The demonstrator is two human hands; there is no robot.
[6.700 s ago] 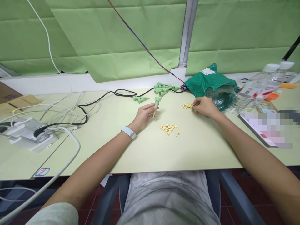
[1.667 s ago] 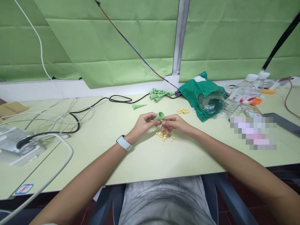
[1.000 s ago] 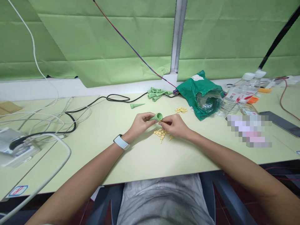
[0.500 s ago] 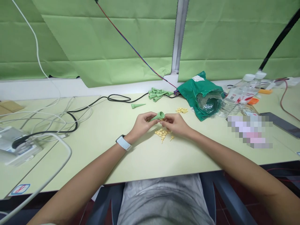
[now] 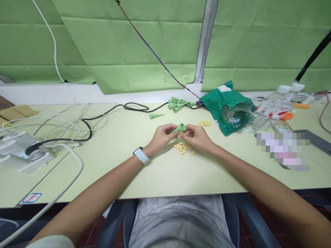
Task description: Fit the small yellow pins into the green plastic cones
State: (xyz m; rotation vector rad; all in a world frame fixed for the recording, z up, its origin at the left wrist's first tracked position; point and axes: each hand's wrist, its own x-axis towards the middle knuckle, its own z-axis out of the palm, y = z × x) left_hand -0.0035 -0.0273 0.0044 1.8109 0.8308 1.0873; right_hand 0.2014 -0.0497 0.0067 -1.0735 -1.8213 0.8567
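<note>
My left hand (image 5: 163,135) is closed around a green plastic cone-shaped spike (image 5: 177,129). Its wide open end points right and up, towards my other hand. At that rim, the thumb and fingers of my right hand (image 5: 195,136) are pinched together, and a bit of yellow shows at the fingertips, apparently a small yellow plastic piece (image 5: 182,133) partly hidden by them. Just below both hands lies a loose pile of small yellow plastic pieces (image 5: 181,147), with one lying apart on its right.
Behind my hands are a single green spike (image 5: 156,116), a heap of several more (image 5: 178,104) and a second yellow pile (image 5: 204,123). A torn green bag (image 5: 227,106) and clear bottles (image 5: 271,108) stand right. Cables and a power strip (image 5: 24,151) occupy the left.
The camera view has turned slightly left, so the scene sits further right. Both hands stay together at the green spike's wide end, with only slight finger movement.
</note>
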